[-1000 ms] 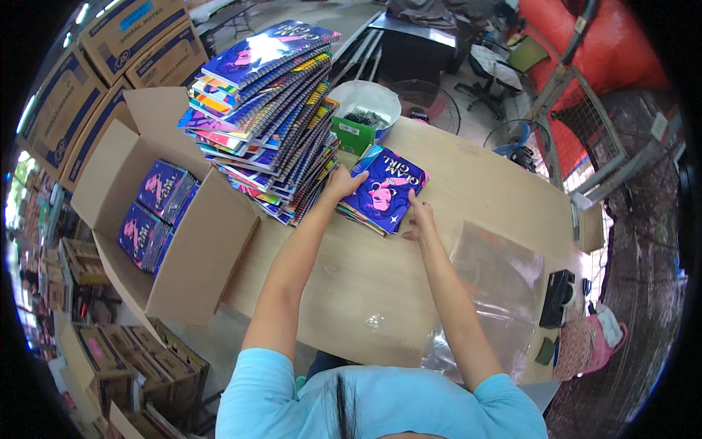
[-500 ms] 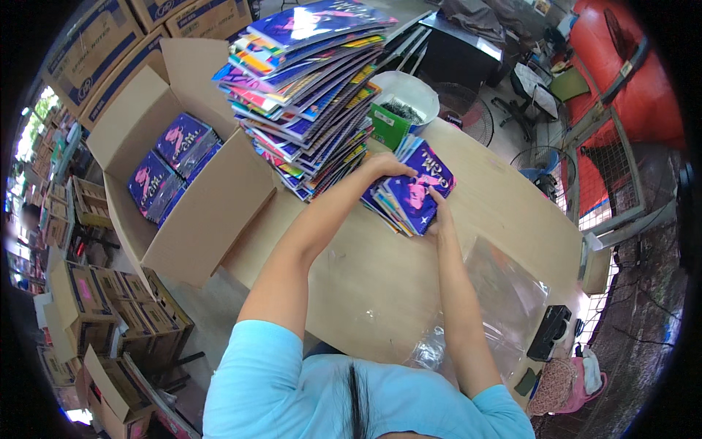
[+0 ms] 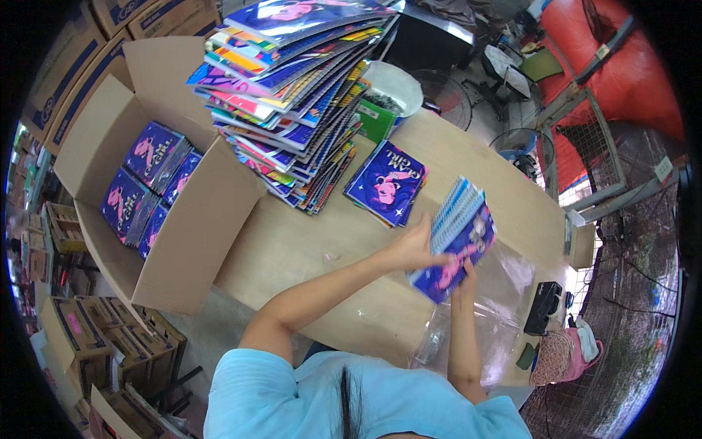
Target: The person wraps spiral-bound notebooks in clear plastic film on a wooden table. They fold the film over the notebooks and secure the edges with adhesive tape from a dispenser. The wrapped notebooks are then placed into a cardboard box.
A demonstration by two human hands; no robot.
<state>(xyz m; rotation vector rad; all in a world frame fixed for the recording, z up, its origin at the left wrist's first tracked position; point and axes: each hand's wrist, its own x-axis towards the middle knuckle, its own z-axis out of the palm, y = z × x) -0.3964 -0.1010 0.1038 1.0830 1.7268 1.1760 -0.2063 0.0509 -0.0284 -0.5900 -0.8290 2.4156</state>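
Both my hands are closed on a small stack of spiral notebooks (image 3: 479, 233), with purple and pink covers and light-blue coil bindings along one side. My left hand (image 3: 415, 246) grips its left side, the thumb lying over the cover. My right hand (image 3: 465, 279) holds it from the lower right, its fingers partly hidden. The stack is tilted above a clear plastic bag (image 3: 486, 311) spread on the table. A short pile of the same notebooks (image 3: 386, 183) lies to the left of my hands. Behind that pile rises a tall leaning stack of larger spiral notebooks (image 3: 292, 110).
An open cardboard box (image 3: 194, 249) at the left holds several bundles of purple notebooks (image 3: 152, 154). At the table's (image 3: 336, 285) far side are a white tub (image 3: 395, 88) and a green box (image 3: 376, 121). A black case (image 3: 542, 307) and a pink basket (image 3: 581, 351) sit at the right.
My hands have lifted some notebooks off the short pile and carried them right and nearer to me, over the plastic bag. The rest of that pile stays on the table.
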